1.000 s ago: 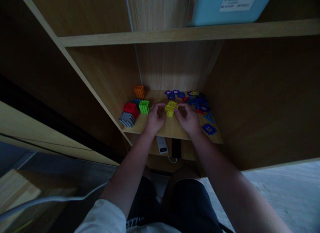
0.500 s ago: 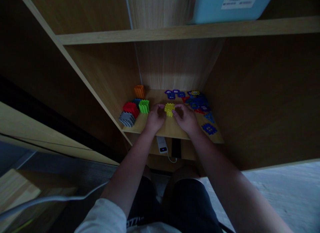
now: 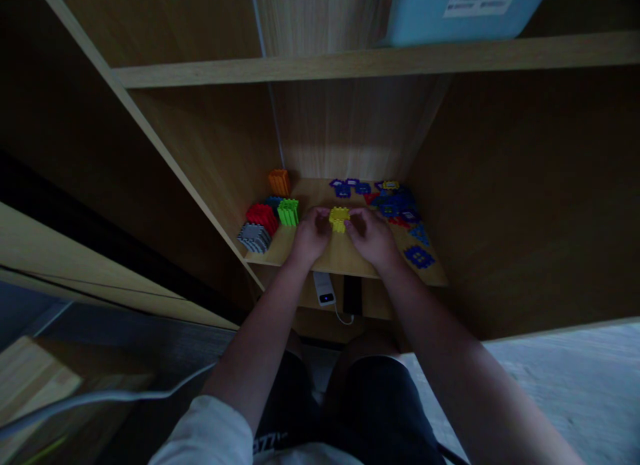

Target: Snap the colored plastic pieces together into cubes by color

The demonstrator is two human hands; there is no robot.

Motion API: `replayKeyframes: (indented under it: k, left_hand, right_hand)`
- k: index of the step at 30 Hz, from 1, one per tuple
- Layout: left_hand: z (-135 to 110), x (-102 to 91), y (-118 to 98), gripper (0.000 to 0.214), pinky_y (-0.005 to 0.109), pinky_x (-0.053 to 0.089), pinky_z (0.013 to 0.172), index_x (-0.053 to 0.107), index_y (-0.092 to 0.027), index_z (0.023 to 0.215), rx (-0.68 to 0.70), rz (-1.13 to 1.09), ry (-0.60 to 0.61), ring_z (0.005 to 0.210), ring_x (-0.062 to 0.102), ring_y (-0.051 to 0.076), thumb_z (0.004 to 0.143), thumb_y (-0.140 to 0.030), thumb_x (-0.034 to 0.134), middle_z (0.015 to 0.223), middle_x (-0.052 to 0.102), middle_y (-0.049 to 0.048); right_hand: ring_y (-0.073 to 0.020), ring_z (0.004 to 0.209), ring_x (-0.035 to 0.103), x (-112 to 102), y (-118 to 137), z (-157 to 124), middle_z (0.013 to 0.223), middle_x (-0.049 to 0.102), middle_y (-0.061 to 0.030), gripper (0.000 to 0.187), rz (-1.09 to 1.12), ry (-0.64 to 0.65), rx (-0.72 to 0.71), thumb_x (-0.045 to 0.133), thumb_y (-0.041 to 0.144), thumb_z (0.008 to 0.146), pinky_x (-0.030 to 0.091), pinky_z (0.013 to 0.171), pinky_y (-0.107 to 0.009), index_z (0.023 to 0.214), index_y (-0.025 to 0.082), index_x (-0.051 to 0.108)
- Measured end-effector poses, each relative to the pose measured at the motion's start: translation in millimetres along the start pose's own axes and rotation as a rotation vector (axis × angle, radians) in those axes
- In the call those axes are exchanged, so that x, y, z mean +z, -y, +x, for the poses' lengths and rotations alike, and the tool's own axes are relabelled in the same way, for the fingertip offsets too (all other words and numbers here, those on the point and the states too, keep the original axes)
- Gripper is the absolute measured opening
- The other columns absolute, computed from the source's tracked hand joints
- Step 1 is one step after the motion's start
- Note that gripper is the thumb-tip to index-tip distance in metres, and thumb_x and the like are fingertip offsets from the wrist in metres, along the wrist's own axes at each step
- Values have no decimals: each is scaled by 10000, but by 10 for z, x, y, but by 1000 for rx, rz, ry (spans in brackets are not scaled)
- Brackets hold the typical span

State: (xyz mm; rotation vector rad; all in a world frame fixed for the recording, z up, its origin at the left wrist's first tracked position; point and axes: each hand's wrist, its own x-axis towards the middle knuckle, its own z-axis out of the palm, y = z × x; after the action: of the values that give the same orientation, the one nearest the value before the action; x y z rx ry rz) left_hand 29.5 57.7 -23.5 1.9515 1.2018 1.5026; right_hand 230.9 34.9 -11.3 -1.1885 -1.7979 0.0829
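Yellow toothed block [image 3: 339, 219] at centre of the frame, held between narrowed fingertips of left hand [image 3: 312, 236] and right hand [image 3: 373, 236]; cannot tell whether touching shelf [image 3: 345, 256]. Looks like a fitting or adjusting step; calls for light, even pressure from both sides.

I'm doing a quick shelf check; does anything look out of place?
One color mismatch: a yellow piece lies with the mostly blue pile at back right, apart from the central yellow block.

Yellow block [image 3: 340, 218] blazing bright, lime-green block [image 3: 289, 212], red block [image 3: 262, 216], orange block [image 3: 279, 182], grey-striped block [image 3: 255, 238], and deep-blue lattice tile [image 3: 419, 256]!
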Motion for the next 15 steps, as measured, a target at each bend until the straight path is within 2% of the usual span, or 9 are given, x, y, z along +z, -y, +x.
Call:
replayKeyframes:
  k: [15]
  left_hand:
    - [-6, -5, -11, 333, 457, 606, 1054, 666, -221, 1179, 0, 5, 9, 1132, 742, 240, 899, -40, 656, 1192, 764, 96]
  right_hand:
    - [-367, 1145, 729, 8, -13, -7, 1204, 807, -127, 274, -14, 9, 1, 644, 481, 1048, 581, 1053, -576, 1209, 271, 717]
